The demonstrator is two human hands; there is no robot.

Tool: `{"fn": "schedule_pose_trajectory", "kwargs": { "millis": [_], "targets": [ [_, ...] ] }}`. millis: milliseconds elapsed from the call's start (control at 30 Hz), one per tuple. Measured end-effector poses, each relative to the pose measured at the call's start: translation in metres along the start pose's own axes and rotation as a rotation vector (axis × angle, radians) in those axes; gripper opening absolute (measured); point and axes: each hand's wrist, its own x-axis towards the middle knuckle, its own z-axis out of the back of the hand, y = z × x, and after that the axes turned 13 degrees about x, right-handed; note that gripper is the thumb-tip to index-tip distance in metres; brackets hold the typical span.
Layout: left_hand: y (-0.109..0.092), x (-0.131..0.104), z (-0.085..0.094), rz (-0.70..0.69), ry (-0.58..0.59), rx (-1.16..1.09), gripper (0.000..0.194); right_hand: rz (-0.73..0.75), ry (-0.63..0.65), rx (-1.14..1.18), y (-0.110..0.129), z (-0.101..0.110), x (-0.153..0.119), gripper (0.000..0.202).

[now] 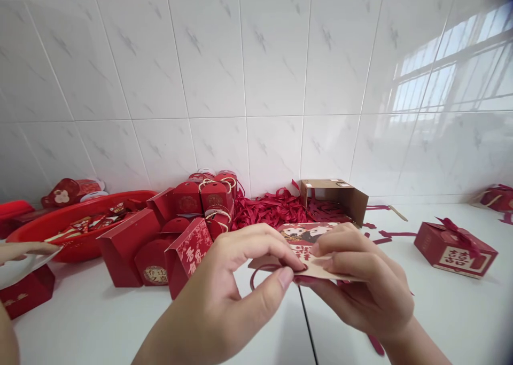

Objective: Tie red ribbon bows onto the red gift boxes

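In the head view, my right hand (pixel 366 282) grips a folded red and beige card piece (pixel 298 234) printed with cartoon figures and Chinese characters, fingers on top and thumb side beneath. My left hand (pixel 228 290) is closed in a pinch at the card's near edge, on a thin dark red ribbon (pixel 252 280) that loops out to the left. The fingers hide the ribbon's end and part of the card. Farther right on the table sits a finished-looking red candy box (pixel 456 247) with a ribbon bow on top.
Red gift boxes (pixel 186 255) stand in a group left of centre. Behind are a heap of red ribbons (pixel 270 210) and an open cardboard box (pixel 356 200). A red basin (pixel 80 253) holds small packets. At far left, another person's hand (pixel 24 250) is above a red box (pixel 30 293).
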Motion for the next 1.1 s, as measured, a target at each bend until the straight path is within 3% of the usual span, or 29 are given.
{"fn": "schedule_pose_trajectory", "kwargs": {
  "millis": [100,333,467,633,733,833,900,967,1033,1100],
  "targets": [
    [-0.001,-0.004,0.003,-0.073,0.022,-0.012,0.019,0.022,-0.009,0.0,0.001,0.001,0.002,0.024],
    [0.004,-0.004,0.01,-0.143,0.036,-0.085,0.052,0.005,0.014,0.003,0.01,0.003,0.009,0.025],
    [0.013,0.002,0.012,-0.263,0.086,-0.118,0.063,-0.006,0.007,0.039,0.015,0.003,0.01,0.022],
    [0.009,0.002,0.01,-0.195,0.056,0.072,0.033,-0.027,-0.04,0.03,0.022,0.003,0.008,0.02],
    [0.003,0.004,0.008,-0.192,0.049,0.101,0.025,-0.04,0.004,0.006,0.025,0.008,0.003,0.021],
    [0.001,0.008,0.008,-0.229,0.088,0.058,0.034,-0.042,0.044,-0.007,0.028,0.013,-0.002,0.022],
    [0.001,0.009,0.009,-0.253,0.152,0.021,0.046,-0.064,0.019,-0.017,0.031,0.013,-0.004,0.023],
    [0.002,0.01,0.008,-0.26,0.206,-0.003,0.047,-0.098,-0.019,-0.038,0.036,0.012,-0.005,0.022],
    [0.004,0.009,0.004,-0.27,0.178,-0.013,0.032,-0.118,-0.027,-0.068,0.039,0.01,-0.004,0.021],
    [0.009,0.008,-0.002,-0.315,0.071,0.005,0.022,-0.081,-0.019,-0.061,0.037,0.009,-0.002,0.022]
  ]
}}
